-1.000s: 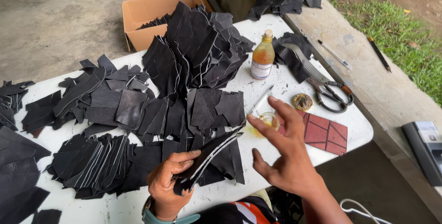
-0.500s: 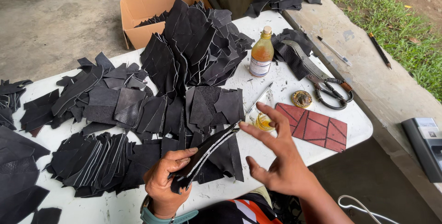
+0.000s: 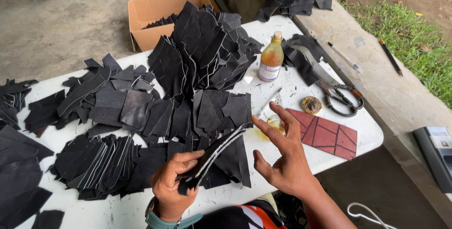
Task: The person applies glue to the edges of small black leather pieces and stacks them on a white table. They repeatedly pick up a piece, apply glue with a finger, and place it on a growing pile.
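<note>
My left hand (image 3: 173, 184) grips a long black leather strip (image 3: 214, 153) with a pale edge, held slantwise over the white table (image 3: 301, 87). My right hand (image 3: 282, 158) hovers just right of the strip with fingers spread, one fingertip close to the strip's upper end, and holds nothing. Behind its fingers a small cup of yellowish liquid (image 3: 272, 123) with a thin brush (image 3: 269, 102) stands on the table. Piles of black leather cut pieces (image 3: 202, 54) cover most of the tabletop.
An amber bottle (image 3: 271, 62), large scissors (image 3: 336, 92), a round lid (image 3: 310, 105) and a dark red patterned panel (image 3: 327, 134) lie at the right. A cardboard box (image 3: 155, 14) with more pieces sits behind the table. Pens (image 3: 391, 57) rest on the concrete ledge.
My right hand has dropped from the cup toward the strip's upper end. My left hand keeps its grip on the strip, and the view has shifted slightly.
</note>
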